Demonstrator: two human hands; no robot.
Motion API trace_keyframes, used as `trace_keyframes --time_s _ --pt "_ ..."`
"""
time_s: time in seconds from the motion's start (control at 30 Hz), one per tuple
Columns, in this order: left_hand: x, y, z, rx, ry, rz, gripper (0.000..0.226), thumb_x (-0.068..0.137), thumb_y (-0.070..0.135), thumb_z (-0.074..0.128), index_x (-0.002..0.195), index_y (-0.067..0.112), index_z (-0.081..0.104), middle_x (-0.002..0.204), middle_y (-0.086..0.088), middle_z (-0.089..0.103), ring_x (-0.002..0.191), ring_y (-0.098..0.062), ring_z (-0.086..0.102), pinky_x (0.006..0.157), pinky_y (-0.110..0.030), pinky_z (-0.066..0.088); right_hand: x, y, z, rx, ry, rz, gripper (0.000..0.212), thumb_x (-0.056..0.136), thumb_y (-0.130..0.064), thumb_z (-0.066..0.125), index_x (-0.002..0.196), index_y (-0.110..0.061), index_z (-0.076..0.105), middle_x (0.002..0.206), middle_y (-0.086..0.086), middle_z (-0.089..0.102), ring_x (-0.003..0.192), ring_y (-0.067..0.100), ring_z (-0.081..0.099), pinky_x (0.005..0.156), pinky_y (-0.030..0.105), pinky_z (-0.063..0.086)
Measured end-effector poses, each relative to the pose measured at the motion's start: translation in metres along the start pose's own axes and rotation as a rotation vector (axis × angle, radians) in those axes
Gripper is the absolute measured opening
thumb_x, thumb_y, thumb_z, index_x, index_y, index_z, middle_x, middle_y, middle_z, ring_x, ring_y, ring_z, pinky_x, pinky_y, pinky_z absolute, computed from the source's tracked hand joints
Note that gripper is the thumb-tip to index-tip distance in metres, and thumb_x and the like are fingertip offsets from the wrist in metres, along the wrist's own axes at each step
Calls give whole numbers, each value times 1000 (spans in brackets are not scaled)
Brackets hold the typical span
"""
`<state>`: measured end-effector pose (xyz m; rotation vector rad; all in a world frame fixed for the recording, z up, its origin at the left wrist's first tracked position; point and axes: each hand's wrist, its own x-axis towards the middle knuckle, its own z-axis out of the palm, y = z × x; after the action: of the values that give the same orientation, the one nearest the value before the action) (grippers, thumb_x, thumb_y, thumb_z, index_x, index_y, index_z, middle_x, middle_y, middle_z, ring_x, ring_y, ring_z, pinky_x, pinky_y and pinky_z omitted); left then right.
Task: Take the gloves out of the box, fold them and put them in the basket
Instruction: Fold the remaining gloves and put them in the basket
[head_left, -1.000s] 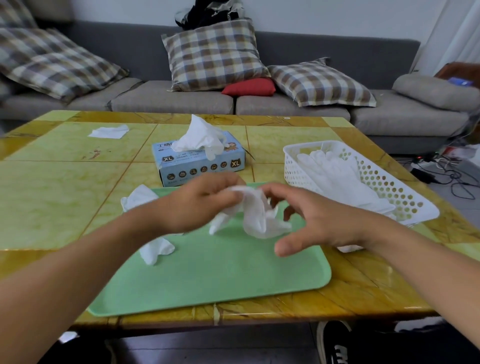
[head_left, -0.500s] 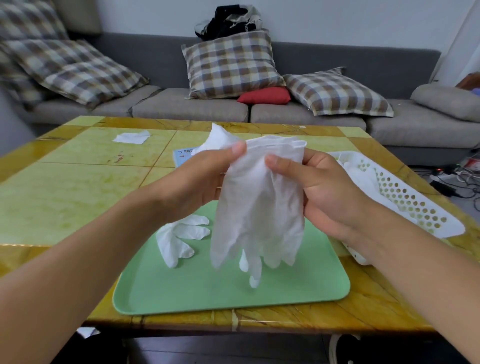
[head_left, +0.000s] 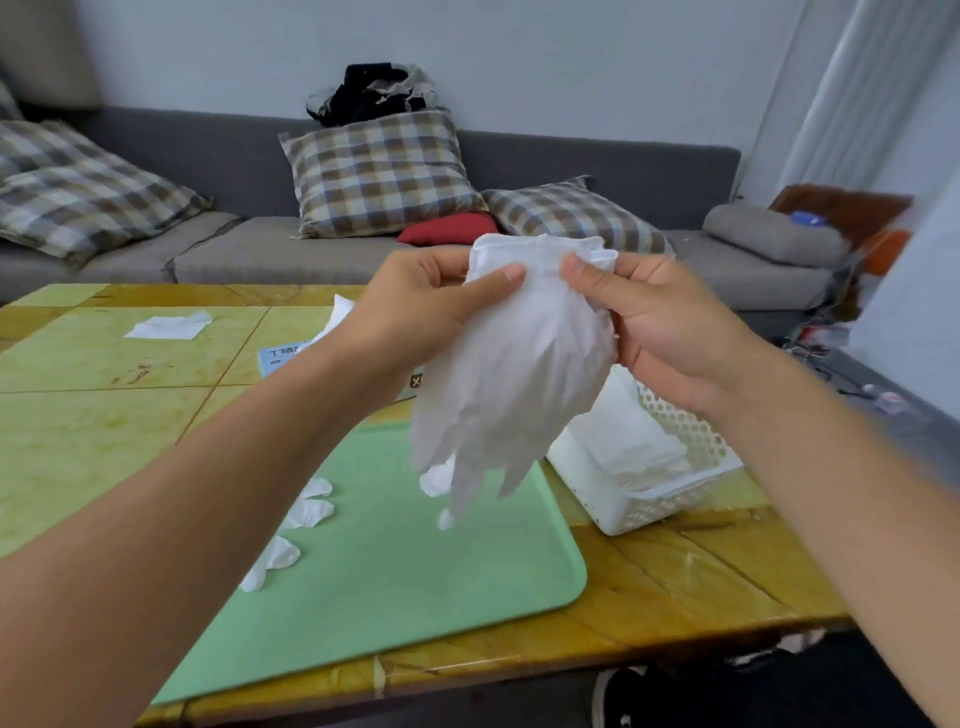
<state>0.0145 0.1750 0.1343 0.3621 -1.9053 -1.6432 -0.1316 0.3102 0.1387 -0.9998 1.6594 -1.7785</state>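
A white glove (head_left: 511, 374) hangs in the air above the table, cuff up and fingers down. My left hand (head_left: 426, 306) pinches the cuff's left corner and my right hand (head_left: 649, 322) pinches its right corner. Below them lies a green tray (head_left: 415, 587) with a second white glove (head_left: 296, 525) on its left part, partly hidden by my left forearm. The blue glove box (head_left: 278, 358) stands behind my left arm, mostly hidden. A white perforated basket (head_left: 670, 499) with white gloves inside sits to the right of the tray.
A yellow-green tiled table (head_left: 93, 415) carries everything. A white sheet (head_left: 169, 326) lies at its far left. Behind the table runs a grey sofa (head_left: 239, 244) with checked cushions. Cables lie on the floor at the right.
Both hands have lifted the glove from tray level up to chest height and spread its cuff, so it now hangs open-faced. The view has tilted upward.
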Motion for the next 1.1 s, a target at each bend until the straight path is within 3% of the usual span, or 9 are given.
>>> trace_keyframes --time_s 0.2,0.4,0.53,0.63,0.7,0.73,0.83,0.97,1.1 --pt "79 17 45 -21 40 -58 19 91 25 74 103 10 77 98 -8 78 87 -20 75 79 -36 62 61 -34 -53 20 48 35 15 96 -15 67 102 -3 72 90 8 78 78 17 73 73 30 62" --pt "154 29 65 -166 5 65 20 91 20 74 106 7 76 102 -10 77 95 -26 75 79 -39 62 122 -59 -97 -7 25 -164 14 98 -21 66 103 -10 74 103 10 77 95 24 73 88 41 60" --pt "160 -18 69 121 -66 145 14 87 24 78 97 14 80 93 -1 79 91 -22 75 82 -42 62 118 -11 -124 -163 17 -242 14 92 -14 68 104 -13 74 100 4 77 90 18 72 82 33 60" --pt "138 -72 76 389 -253 140 20 83 22 81 79 3 76 63 20 58 54 -5 60 57 -24 49 88 57 -145 -330 -72 -101 19 85 -6 74 104 -9 74 99 5 78 88 14 72 81 27 58" --pt "117 -103 86 502 -364 135 23 81 16 83 66 4 70 77 1 73 48 5 44 54 -12 36 67 94 -158 -420 -147 -14 13 83 -1 77 94 -7 75 90 4 78 83 13 72 79 27 56" --pt "110 -116 89 555 -405 151 27 81 17 84 65 3 68 60 -2 68 49 2 42 53 -13 34 59 104 -161 -451 -185 12 12 83 0 78 92 -7 76 90 6 78 85 15 72 81 29 56" --pt "96 -141 98 735 -520 262 37 82 29 81 65 2 63 73 -15 62 60 -18 51 56 -34 43 38 113 -166 -608 -308 -6 10 84 -5 80 92 -10 78 94 1 78 93 15 74 90 26 55" --pt "81 -130 109 987 -696 377 29 91 40 69 69 26 58 90 4 53 76 -15 52 71 -41 49 20 107 -169 -862 -452 -14 12 85 -13 78 93 -22 79 100 -15 76 98 -2 69 91 10 46" --pt "71 -116 115 1050 -857 240 41 94 47 55 78 10 66 82 -3 65 74 -19 59 71 -44 51 21 91 -173 -1016 -672 130 18 90 -37 75 105 -27 78 108 -20 74 104 -5 66 100 25 48"
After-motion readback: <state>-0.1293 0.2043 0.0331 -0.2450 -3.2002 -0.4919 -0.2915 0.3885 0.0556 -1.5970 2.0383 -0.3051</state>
